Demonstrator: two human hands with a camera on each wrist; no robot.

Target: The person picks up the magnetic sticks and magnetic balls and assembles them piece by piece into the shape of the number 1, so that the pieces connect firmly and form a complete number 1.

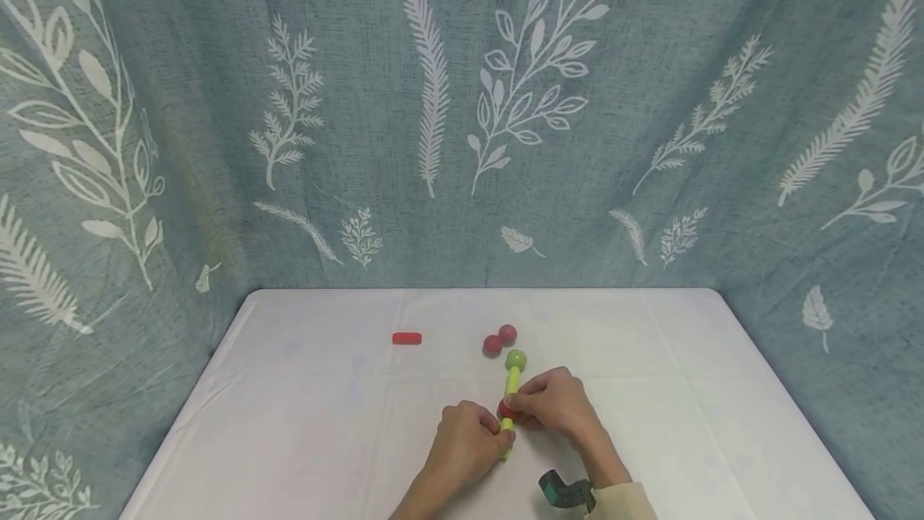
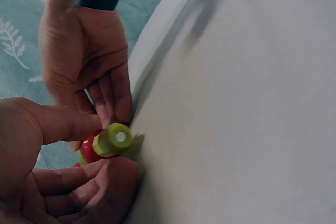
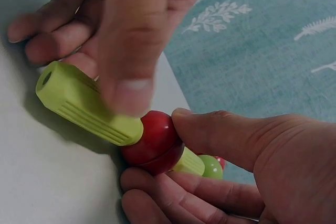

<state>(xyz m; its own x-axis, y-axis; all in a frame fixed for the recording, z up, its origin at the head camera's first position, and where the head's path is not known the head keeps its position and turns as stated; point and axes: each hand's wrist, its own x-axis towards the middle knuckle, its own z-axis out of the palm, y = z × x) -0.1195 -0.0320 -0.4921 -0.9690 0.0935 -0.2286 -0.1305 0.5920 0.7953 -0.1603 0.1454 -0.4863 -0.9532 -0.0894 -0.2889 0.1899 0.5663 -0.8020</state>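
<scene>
White table (image 1: 303, 416) beneath beaded rod (image 3: 149, 141), long axis toward curtain (image 1: 339, 119).

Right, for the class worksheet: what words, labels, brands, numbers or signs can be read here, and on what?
None can be read.
Green sticks, balls, red stick: no lettering visible.
Curtain: leaf prints only.
Wristband: any marking is too small to read.

Blue-green curtains (image 1: 346, 103) with white leaf prints (image 1: 818, 309) hang behind and on both sides of a white-covered table (image 1: 289, 424); the light is soft and even.
</scene>
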